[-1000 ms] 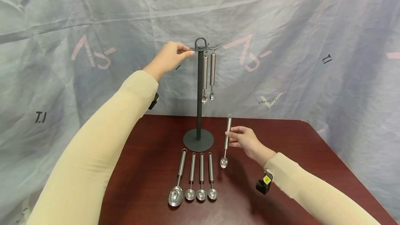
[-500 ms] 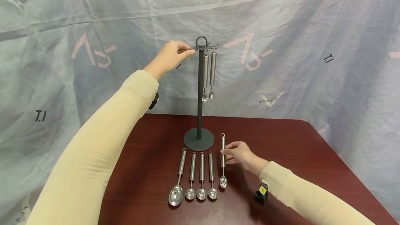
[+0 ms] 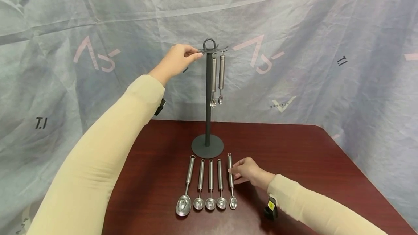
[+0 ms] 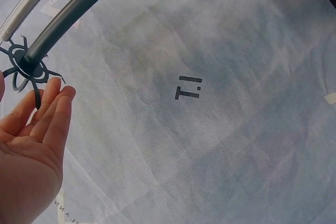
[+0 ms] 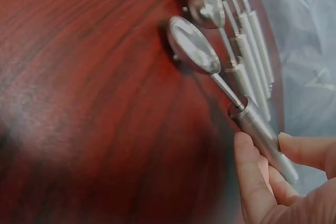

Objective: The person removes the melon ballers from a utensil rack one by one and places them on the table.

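My right hand (image 3: pixel 249 171) pinches the handle of a steel spoon (image 3: pixel 230 177) with a small oval bowl, close over the table at the right end of a row of spoons. In the right wrist view its bowl (image 5: pixel 193 45) points away from my fingers, tilted near the tabletop. Up at the left, my left hand (image 3: pixel 179 60) pinches a hook at the top of a dark utensil stand (image 3: pixel 208 119); the thumb is mostly outside the left wrist view. From the stand's right side hang two small spoons, one at the front (image 3: pixel 213 75) and another beside it (image 3: pixel 221 73).
Several steel spoons lie side by side on the dark red table (image 3: pixel 277 148), among them a larger one (image 3: pixel 184 205) at the left end. Behind the stand's round base (image 3: pixel 207 151) a grey printed cloth (image 3: pixel 310 64) hangs past the table's back edge.
My right hand has lowered the spoon and moved it left, toward the end of the row, turning it in line with the others. My left hand stays on the stand's hook.
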A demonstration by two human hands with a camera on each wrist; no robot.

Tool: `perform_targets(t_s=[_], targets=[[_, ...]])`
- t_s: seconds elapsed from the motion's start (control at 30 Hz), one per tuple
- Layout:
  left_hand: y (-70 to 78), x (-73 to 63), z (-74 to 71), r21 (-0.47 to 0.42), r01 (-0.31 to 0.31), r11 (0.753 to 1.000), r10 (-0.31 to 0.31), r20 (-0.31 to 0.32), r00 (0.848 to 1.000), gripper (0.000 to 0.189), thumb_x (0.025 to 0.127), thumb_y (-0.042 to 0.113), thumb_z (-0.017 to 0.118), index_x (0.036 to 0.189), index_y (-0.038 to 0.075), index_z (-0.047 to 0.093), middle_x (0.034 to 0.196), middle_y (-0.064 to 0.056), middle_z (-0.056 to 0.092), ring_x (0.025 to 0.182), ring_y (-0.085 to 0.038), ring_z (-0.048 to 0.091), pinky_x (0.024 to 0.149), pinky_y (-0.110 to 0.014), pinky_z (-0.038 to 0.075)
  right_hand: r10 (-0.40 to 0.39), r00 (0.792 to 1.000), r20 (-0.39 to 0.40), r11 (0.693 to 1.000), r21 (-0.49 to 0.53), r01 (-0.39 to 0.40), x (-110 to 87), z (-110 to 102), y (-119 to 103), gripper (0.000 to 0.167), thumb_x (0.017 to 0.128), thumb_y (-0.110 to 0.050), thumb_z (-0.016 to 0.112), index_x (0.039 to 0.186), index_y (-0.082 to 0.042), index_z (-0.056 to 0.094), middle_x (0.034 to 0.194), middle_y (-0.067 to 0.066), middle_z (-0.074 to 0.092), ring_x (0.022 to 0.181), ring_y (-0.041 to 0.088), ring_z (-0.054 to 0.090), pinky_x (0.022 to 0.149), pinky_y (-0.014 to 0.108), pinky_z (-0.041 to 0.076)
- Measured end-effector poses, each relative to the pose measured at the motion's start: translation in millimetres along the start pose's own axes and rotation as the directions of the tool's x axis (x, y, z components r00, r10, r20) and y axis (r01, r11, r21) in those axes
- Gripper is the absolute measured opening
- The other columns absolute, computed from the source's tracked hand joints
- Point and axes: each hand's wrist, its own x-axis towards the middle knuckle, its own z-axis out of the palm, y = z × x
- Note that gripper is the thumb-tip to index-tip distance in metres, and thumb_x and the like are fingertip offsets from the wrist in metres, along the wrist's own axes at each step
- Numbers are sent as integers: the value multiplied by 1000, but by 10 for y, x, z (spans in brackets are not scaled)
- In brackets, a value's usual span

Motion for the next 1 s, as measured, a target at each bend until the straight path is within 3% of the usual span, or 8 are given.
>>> perform_targets(t_s=[0.4,0.8,1.0], targets=[[31,-18,-4,7,-5,1000,4,8,1000,53,100,43,49,141,9,50,137,-7,57,123,-20,53,105,-36,44,8,1000,-18,993,-118,-10,27,77,63,12,83,-1,73,88,8,67,85,14,63,64,20,58,62,39,61],[58,-19,20,-1,-17,1000,17,2,1000,53,100,43,49,141,9,51,137,-7,57,124,-20,53,105,-36,44,36,999,15,995,-91,-34,24,43,86,15,85,-2,72,94,10,68,83,14,62,63,21,54,62,38,61],[72,-17,19,3,-17,1000,17,2,1000,53,100,43,50,140,8,52,137,-7,57,123,-20,53,105,-35,44,29,999,14,996,-90,-27,28,43,90,13,84,-1,72,89,10,69,86,15,65,59,19,55,61,39,61]])
